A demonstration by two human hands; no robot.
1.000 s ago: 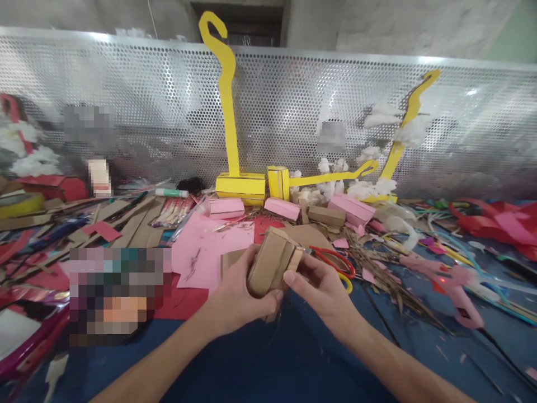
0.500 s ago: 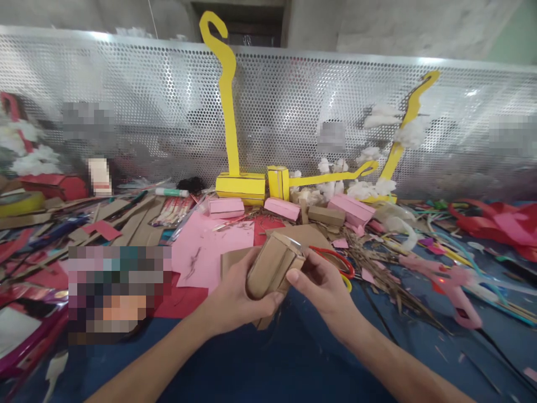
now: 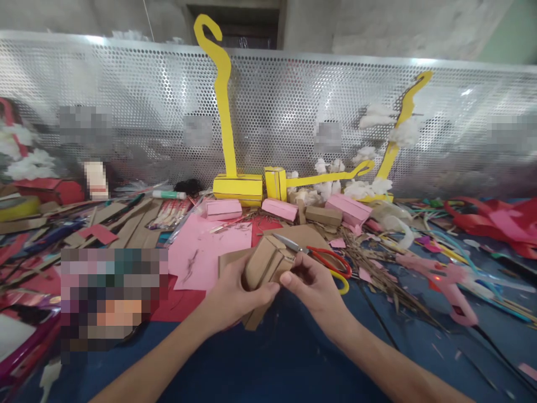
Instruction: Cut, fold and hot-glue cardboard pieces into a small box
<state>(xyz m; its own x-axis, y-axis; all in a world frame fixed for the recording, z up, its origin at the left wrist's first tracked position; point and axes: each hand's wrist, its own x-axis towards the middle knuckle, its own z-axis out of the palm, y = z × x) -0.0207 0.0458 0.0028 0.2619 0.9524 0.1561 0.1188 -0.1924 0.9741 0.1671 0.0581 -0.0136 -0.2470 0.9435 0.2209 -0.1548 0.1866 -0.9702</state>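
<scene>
A brown cardboard box [image 3: 262,262] with several flat sides is held tilted near the middle of the view. My left hand [image 3: 237,291] wraps round its left side, thumb across the front. At its right end, my right hand [image 3: 312,282] pinches the edge between thumb and fingers. Scissors [image 3: 329,257] with red and yellow handles lie just behind my right hand, blades pointing left. Under and behind the box are flat cardboard pieces, and a pink sheet [image 3: 201,252] lies to the left on red paper [image 3: 172,305].
Yellow hooked pieces [image 3: 226,123] and small pink boxes [image 3: 274,209] stand at the back before a perforated metal panel [image 3: 146,112]. A pink glue gun [image 3: 453,280] with a lit red spot lies right, its cord running forward. Cardboard strips [image 3: 138,224] lie left.
The box and both hands have shifted slightly left and tilted a little. More of the scissors' blades shows behind them. The whole view has moved slightly.
</scene>
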